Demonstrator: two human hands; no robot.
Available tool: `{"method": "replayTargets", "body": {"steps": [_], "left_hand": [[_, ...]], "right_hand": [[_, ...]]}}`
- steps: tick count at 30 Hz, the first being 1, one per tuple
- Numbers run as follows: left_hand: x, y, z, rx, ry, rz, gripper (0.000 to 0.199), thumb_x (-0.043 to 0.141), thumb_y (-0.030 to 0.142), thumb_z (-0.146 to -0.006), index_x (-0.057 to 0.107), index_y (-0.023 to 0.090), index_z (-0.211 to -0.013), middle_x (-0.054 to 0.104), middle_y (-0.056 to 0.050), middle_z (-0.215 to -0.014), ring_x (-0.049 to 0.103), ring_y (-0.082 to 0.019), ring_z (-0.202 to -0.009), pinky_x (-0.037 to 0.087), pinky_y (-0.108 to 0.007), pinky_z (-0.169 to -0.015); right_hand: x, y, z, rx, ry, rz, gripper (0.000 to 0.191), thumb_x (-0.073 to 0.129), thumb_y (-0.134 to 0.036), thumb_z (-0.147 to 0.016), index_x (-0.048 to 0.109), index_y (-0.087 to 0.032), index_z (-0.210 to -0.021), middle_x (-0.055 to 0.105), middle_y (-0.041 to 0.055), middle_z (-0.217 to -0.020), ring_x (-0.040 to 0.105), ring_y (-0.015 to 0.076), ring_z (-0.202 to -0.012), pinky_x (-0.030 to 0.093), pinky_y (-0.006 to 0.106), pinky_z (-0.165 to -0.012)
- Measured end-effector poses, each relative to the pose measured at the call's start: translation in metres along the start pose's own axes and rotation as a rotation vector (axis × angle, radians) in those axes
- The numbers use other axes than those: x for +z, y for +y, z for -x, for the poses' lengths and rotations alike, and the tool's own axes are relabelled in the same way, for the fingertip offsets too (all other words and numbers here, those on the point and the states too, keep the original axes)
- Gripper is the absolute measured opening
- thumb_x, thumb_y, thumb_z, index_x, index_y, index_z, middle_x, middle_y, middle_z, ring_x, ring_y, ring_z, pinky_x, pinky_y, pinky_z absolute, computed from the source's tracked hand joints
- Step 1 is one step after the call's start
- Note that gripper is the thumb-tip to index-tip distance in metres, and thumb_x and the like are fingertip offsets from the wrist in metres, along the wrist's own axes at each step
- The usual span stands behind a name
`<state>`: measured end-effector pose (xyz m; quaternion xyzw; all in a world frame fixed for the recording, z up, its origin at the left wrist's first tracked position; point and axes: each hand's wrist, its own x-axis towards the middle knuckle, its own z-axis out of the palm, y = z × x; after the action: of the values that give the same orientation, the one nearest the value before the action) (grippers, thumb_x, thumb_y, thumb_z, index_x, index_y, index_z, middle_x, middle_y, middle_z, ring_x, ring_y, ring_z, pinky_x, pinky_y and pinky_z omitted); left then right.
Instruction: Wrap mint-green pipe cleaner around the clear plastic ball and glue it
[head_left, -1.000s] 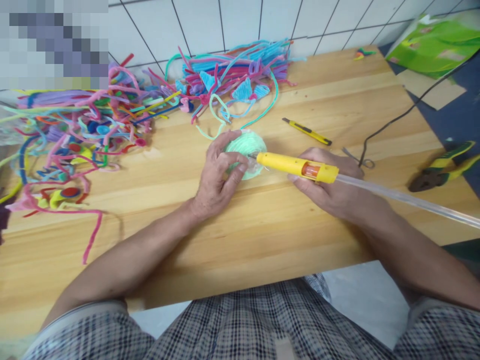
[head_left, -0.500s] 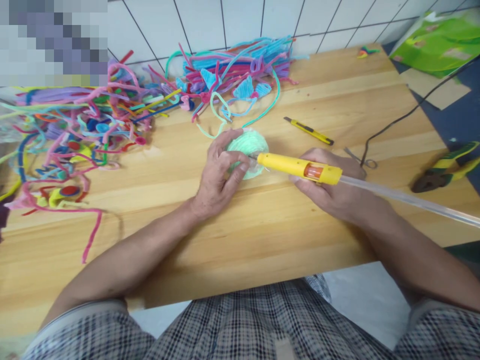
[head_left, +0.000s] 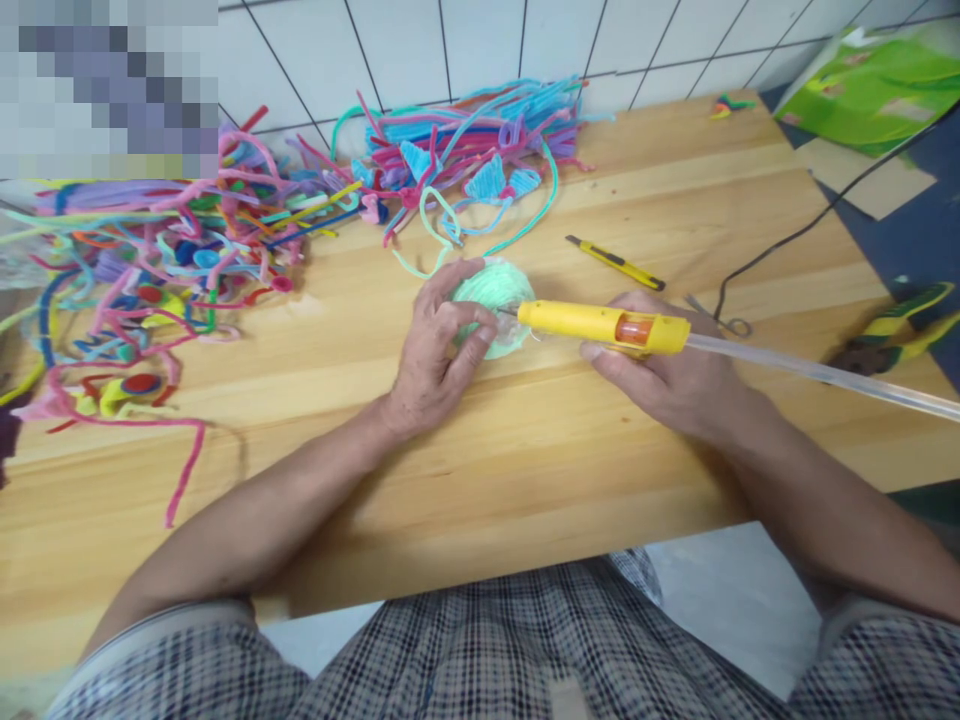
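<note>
My left hand [head_left: 442, 345] is closed round the left side of a round, mint-green ball wound with fuzzy pipe cleaner [head_left: 491, 285]. Its thumb and index finger press near the ball's pale, see-through patch. My right hand [head_left: 660, 360] grips a yellow hot glue gun [head_left: 574, 320] from beneath, so its fingers are partly hidden. The gun's metal nozzle points left and meets the ball beside my left fingertips; whether it touches is hard to tell. A long clear glue stick [head_left: 817, 375] sticks out of the gun's back end toward the right.
Tangled coloured pipe cleaners [head_left: 150, 270] cover the table's left side, with a bundle [head_left: 480, 130] along the tiled wall. A yellow utility knife [head_left: 615, 262] lies beyond the gun. Scissors [head_left: 731, 322], a black cord [head_left: 802, 245] and yellow-green pliers [head_left: 892, 325] are at the right.
The glue gun's back end has risen slightly, and the glue stick has swung up with it. My left hand and the green ball have hardly moved.
</note>
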<state>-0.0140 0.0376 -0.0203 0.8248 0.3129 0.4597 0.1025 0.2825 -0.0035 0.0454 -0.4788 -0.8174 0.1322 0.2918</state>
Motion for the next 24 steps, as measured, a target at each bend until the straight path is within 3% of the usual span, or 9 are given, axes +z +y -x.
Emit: {"method": "replayTargets", "body": {"steps": [4, 12, 24], "left_hand": [[-0.0003, -0.0007, 0.0000, -0.002, -0.005, 0.020, 0.016, 0.057, 0.040, -0.118, 0.064, 0.031, -0.129, 0.060, -0.007, -0.168, 0.059, -0.027, -0.160, 0.052, -0.058, -0.136], [-0.0008, 0.0000, -0.0011, 0.009, 0.016, 0.012, 0.013, 0.059, 0.035, -0.118, 0.064, 0.028, -0.127, 0.062, -0.009, -0.164, 0.060, -0.025, -0.157, 0.057, -0.056, -0.131], [-0.0015, 0.0003, -0.0008, -0.016, 0.003, 0.025, 0.014, 0.057, 0.039, -0.118, 0.064, 0.030, -0.127, 0.061, -0.009, -0.166, 0.060, -0.026, -0.158, 0.054, -0.057, -0.134]], "right_hand": [[0.0000, 0.0015, 0.0008, -0.017, -0.005, 0.016, 0.015, 0.066, -0.038, -0.103, 0.057, -0.028, -0.096, 0.063, -0.0008, -0.078, 0.058, 0.0200, -0.066, 0.046, 0.036, -0.066], [-0.0026, 0.0008, 0.0001, -0.033, -0.004, 0.015, 0.011, 0.065, -0.035, -0.103, 0.058, -0.028, -0.099, 0.066, 0.0005, -0.083, 0.062, 0.0213, -0.070, 0.048, 0.037, -0.068], [-0.0028, 0.0012, -0.0006, -0.007, -0.010, 0.035, 0.018, 0.066, -0.041, -0.103, 0.056, -0.028, -0.095, 0.064, 0.0000, -0.079, 0.061, 0.0211, -0.067, 0.048, 0.037, -0.065]]}}
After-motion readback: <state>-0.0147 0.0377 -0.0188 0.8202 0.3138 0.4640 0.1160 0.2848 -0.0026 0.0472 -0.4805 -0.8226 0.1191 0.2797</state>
